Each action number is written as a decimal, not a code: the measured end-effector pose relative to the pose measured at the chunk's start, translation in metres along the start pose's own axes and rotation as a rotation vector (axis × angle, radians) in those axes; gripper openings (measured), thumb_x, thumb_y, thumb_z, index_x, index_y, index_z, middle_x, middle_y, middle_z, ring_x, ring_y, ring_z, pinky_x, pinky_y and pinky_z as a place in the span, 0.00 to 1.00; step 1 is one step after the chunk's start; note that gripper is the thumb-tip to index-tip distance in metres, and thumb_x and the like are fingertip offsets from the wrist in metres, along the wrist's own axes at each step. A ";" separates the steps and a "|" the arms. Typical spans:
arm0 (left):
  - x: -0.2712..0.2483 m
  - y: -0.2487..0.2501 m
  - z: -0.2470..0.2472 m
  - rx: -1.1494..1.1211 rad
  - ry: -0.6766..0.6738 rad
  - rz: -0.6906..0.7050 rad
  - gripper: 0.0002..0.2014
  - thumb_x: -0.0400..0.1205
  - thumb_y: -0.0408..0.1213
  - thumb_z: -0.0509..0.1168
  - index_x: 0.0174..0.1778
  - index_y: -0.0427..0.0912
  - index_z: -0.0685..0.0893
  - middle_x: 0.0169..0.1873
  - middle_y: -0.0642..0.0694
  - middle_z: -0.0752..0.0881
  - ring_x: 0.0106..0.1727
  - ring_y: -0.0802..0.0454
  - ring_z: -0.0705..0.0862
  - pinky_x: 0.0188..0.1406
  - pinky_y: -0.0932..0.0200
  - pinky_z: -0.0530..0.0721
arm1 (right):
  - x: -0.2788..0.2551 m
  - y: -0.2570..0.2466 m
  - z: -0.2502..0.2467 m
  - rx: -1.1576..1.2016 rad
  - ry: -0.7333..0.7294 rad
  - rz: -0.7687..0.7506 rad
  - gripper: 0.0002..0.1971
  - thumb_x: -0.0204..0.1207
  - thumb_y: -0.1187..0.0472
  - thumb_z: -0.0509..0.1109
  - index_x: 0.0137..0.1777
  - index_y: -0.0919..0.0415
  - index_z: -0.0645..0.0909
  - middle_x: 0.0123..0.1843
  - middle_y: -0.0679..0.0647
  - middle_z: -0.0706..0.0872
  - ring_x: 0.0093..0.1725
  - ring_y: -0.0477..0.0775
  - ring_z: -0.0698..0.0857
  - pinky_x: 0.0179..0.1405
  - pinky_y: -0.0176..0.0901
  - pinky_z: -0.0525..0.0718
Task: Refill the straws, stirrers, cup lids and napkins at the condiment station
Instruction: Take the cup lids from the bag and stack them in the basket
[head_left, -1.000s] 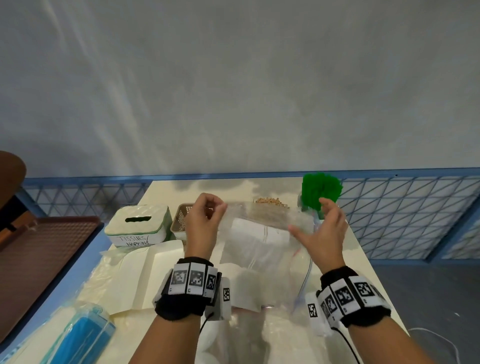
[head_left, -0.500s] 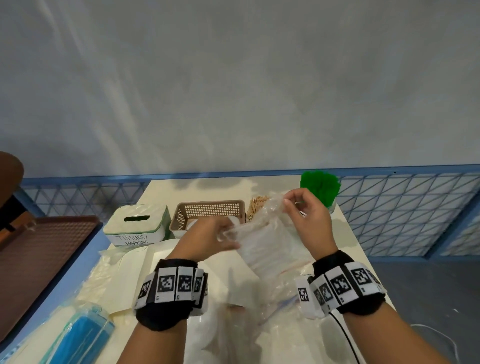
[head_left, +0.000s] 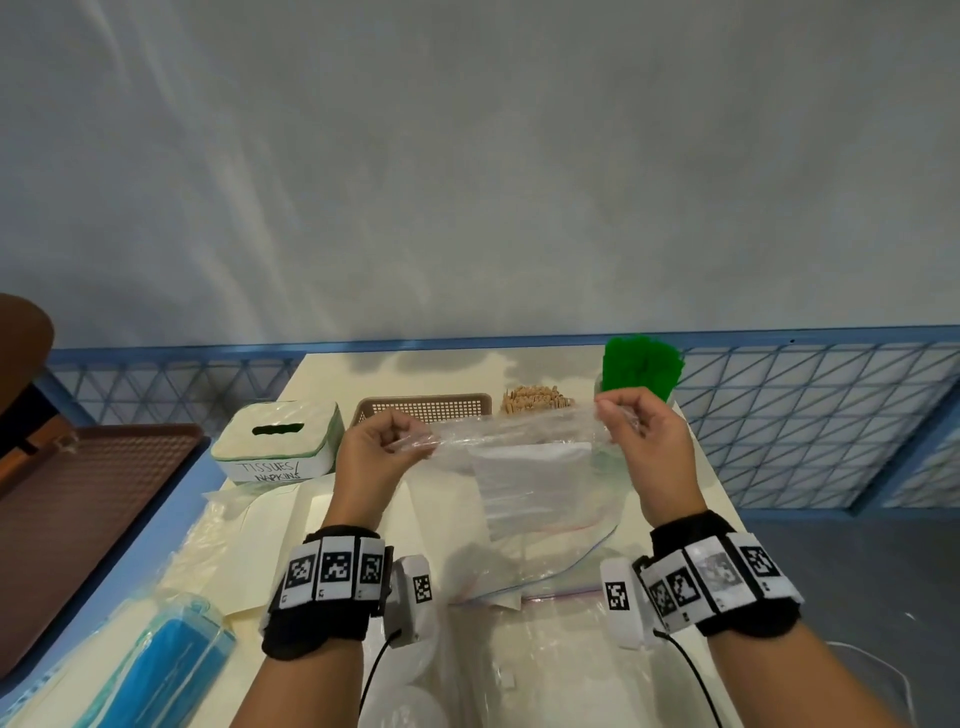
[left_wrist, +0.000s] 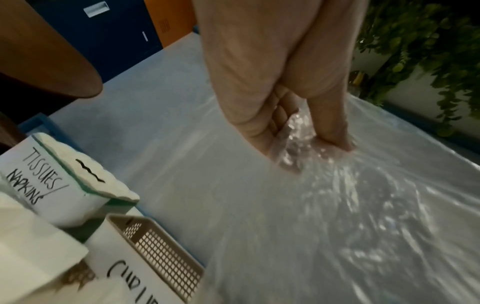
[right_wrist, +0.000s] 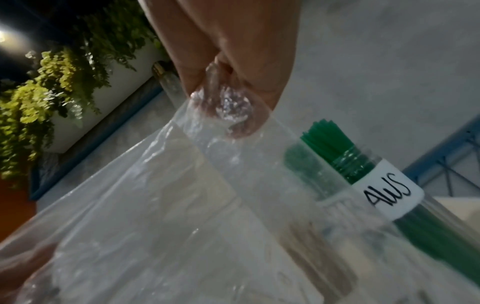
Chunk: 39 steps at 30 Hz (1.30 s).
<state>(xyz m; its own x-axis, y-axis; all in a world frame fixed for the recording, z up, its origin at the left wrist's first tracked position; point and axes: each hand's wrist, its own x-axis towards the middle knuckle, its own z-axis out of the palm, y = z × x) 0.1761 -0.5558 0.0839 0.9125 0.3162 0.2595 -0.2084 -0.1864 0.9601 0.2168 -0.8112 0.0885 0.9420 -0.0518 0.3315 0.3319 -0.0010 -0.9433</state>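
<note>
Two hands hold one clear plastic bag (head_left: 524, 483) stretched between them above the table (head_left: 332, 374): the left hand (head_left: 371, 457) pinches one top corner with curled fingers and thumb, and the right hand (head_left: 649, 447) pinches the other the same way, so the film runs taut from fingertip to fingertip. Below the fingers the bag hangs down with a pale stack inside; whether that stack is napkins or lids I cannot tell through the film.

The step in hand looks like opening the bag at its mouth. To do it well, I judge each pinch should catch only one layer, so that pulling apart parts the mouth rather than stretching it; keep the load hanging low so nothing spills.

Beyond the left fingers sits the tissue box (head_left: 278, 441), lettered for tissues and napkins, with nothing standing out of its slot. Just past the stretched film, between the two hands, is the brown basket (head_left: 423, 408), whose label starts with "CUP"; no contents show in it. Next comes a bundle of wooden stirrers (head_left: 535, 400), upright. Behind the right fingers stands a clear jar (right_wrist: 384, 185) packed with green straws (head_left: 641, 366).
</note>
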 end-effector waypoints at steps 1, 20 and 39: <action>-0.003 -0.001 0.000 -0.039 -0.003 -0.019 0.11 0.69 0.20 0.73 0.40 0.40 0.84 0.34 0.53 0.87 0.36 0.62 0.84 0.35 0.71 0.81 | -0.002 0.000 -0.001 0.041 -0.009 0.027 0.06 0.79 0.66 0.65 0.47 0.55 0.81 0.48 0.54 0.85 0.44 0.41 0.82 0.42 0.31 0.82; -0.104 -0.012 0.019 0.196 -0.597 -0.037 0.05 0.79 0.34 0.67 0.44 0.49 0.78 0.44 0.52 0.87 0.46 0.64 0.85 0.46 0.70 0.79 | -0.099 0.050 -0.099 -0.097 -0.410 0.253 0.18 0.59 0.63 0.78 0.47 0.71 0.82 0.55 0.42 0.89 0.55 0.38 0.85 0.56 0.27 0.77; -0.166 -0.093 0.047 0.681 -0.390 -0.573 0.10 0.86 0.37 0.55 0.59 0.36 0.73 0.42 0.42 0.86 0.43 0.47 0.84 0.46 0.57 0.81 | -0.141 0.103 -0.102 -0.823 -0.533 0.538 0.16 0.83 0.57 0.60 0.32 0.56 0.70 0.30 0.49 0.78 0.32 0.46 0.76 0.34 0.27 0.71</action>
<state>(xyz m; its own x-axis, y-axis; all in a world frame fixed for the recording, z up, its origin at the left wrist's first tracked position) 0.0608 -0.6340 -0.0535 0.8904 0.2194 -0.3988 0.4403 -0.6375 0.6323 0.1129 -0.9055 -0.0573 0.9194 0.1895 -0.3448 -0.0734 -0.7783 -0.6235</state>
